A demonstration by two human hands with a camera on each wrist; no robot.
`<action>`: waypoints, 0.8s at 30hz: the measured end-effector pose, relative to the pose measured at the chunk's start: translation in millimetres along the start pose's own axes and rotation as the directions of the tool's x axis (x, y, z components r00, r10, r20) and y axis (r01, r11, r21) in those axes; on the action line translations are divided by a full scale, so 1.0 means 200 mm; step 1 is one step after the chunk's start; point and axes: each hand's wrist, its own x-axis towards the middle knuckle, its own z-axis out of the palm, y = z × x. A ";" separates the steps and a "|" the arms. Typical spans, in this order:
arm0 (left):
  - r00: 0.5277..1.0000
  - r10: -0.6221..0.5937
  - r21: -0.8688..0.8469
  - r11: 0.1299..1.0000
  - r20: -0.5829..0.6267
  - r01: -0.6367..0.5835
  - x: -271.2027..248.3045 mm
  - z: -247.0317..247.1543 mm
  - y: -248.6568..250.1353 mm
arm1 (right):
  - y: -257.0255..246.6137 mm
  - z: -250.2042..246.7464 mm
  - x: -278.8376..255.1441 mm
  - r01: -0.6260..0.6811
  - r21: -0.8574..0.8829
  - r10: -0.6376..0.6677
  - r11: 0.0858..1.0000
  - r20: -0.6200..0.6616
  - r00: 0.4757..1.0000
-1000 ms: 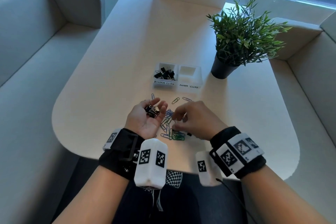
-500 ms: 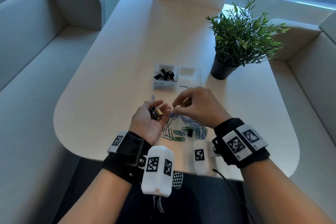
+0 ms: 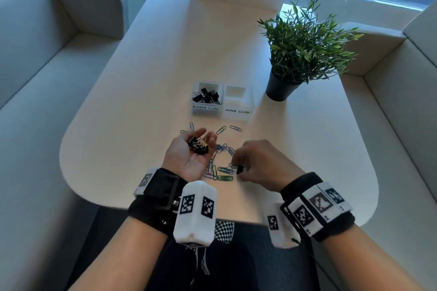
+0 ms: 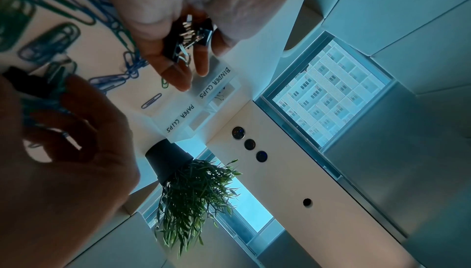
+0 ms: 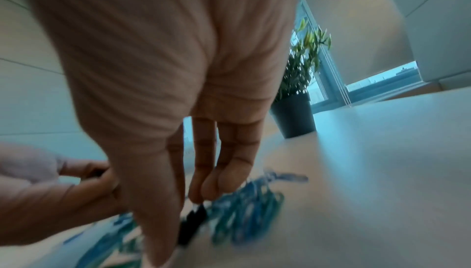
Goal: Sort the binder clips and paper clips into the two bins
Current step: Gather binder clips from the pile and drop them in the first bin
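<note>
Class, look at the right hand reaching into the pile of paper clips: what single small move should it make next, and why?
Probably pinch the black binder clip free and pass it to the left hand. The right hand has its fingertips at that clip among the paper clips, and the left palm already cups several binder clips.

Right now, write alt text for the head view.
Over a pale table, the left hand cups black binder clips while the right hand reaches to one black binder clip among coloured paper clips. Behind sit the BINDER CLIPS bin, the PAPER CLIPS bin and a potted plant.
</note>
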 end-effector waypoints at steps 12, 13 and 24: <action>0.999 0.036 0.048 0.998 -0.021 -0.035 0.00 0.01 -0.04 | -0.03 -0.11 0.03 0.064 0.281 0.009 0.958 -0.251 0.968; 0.999 0.032 0.051 0.998 -0.011 -0.031 0.00 0.01 -0.05 | -0.06 -0.12 0.05 0.096 0.293 -0.011 0.951 -0.280 0.960; 0.999 0.034 0.139 0.990 -0.004 -0.033 0.01 0.17 0.11 | -0.10 -0.16 0.08 0.097 0.349 0.050 0.932 -0.389 0.920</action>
